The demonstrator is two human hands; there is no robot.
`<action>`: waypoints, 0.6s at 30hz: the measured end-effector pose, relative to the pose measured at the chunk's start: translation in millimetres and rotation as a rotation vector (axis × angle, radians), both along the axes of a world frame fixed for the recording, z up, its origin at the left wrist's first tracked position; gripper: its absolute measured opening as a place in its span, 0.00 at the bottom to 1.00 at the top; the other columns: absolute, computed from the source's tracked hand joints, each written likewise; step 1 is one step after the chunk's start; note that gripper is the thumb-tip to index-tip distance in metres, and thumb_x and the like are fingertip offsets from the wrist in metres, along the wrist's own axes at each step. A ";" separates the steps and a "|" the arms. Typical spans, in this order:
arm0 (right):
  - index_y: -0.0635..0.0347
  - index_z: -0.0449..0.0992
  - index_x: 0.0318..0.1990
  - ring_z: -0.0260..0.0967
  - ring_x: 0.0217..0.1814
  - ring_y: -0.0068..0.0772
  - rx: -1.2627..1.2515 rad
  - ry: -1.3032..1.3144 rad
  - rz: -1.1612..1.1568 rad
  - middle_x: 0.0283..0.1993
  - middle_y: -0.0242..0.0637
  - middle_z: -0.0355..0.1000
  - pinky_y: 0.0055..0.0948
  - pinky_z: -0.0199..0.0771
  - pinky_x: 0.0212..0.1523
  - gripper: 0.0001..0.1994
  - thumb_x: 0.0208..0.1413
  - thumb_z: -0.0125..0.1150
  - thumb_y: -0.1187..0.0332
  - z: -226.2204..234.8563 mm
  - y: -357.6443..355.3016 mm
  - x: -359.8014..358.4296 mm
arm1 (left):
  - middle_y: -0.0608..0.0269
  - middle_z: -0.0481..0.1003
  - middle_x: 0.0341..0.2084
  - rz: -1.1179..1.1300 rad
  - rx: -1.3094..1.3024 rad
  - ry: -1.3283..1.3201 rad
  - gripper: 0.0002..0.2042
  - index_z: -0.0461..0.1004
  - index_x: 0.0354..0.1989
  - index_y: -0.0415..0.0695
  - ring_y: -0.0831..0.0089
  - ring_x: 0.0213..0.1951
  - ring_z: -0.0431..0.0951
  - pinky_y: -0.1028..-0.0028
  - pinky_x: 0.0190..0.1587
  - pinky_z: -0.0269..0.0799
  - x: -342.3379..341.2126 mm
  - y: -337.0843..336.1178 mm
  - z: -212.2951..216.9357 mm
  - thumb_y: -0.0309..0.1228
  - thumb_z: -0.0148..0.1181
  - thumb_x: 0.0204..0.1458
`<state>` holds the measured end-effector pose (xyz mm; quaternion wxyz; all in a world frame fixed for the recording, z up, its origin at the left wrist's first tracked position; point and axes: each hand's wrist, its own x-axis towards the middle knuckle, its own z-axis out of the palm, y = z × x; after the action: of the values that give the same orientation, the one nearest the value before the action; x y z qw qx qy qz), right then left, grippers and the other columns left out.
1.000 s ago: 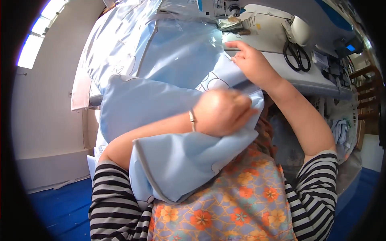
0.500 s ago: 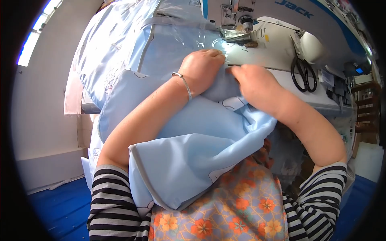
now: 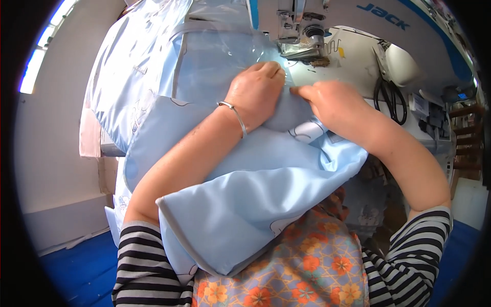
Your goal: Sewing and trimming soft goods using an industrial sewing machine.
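Observation:
Light blue fabric [image 3: 245,192] with grey-bound edges and printed line drawings spreads over the machine bed and down into my lap. On its upper part, just left of the needle area, rests my left hand [image 3: 258,92], its fingers bent and pressed together on the cloth; the fingertips are hidden. My right hand [image 3: 335,105] is closed on a bunched part of the same fabric, index finger and thumb toward the left hand. A narrow gap of cloth separates the two hands. Beyond them stands the presser foot [image 3: 304,53] of a white and blue sewing machine [image 3: 353,20].
Black-handled scissors [image 3: 390,100] lie on the machine table to the right, near a small white box [image 3: 419,105]. Clear plastic sheeting [image 3: 225,43] covers cloth at the far left. A floral apron [image 3: 302,271] covers my lap. A wooden chair [image 3: 468,133] stands at far right.
The view has shifted slightly. Both hands keep their hold on the fabric near the presser foot, and my right hand sits a little farther from the left. The lap fold has spread wider.

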<state>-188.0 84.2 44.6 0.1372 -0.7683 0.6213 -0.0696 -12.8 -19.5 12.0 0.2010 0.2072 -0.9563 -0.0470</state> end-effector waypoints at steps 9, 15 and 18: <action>0.57 0.76 0.47 0.72 0.32 0.49 -0.287 -0.203 -0.136 0.30 0.46 0.74 0.42 0.71 0.32 0.14 0.54 0.50 0.73 -36.3 -14.6 8.1 | 0.67 0.75 0.33 -0.368 -0.272 0.052 0.10 0.77 0.35 0.47 0.67 0.40 0.75 0.67 0.46 0.71 -4.4 -60.3 2.7 0.30 0.55 0.44; 0.58 0.76 0.47 0.73 0.31 0.48 -0.255 -0.241 -0.176 0.29 0.45 0.75 0.42 0.71 0.31 0.15 0.53 0.51 0.71 -37.1 -22.3 12.5 | 0.66 0.75 0.32 -0.387 -0.191 -0.038 0.07 0.77 0.31 0.47 0.66 0.38 0.75 0.67 0.46 0.71 -13.7 -69.8 12.9 0.30 0.57 0.42; 0.58 0.75 0.47 0.73 0.31 0.48 -0.309 -0.196 -0.150 0.27 0.45 0.74 0.42 0.71 0.29 0.15 0.51 0.51 0.73 -39.7 -25.3 22.1 | 0.66 0.76 0.33 -0.325 -0.149 -0.199 0.09 0.79 0.35 0.48 0.64 0.35 0.76 0.65 0.41 0.71 -19.4 -64.4 27.0 0.26 0.58 0.44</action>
<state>-165.8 58.9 4.9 0.0717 -0.7216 0.6422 -0.2485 -32.2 -83.9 39.0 0.1101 0.0382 -0.9931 0.0125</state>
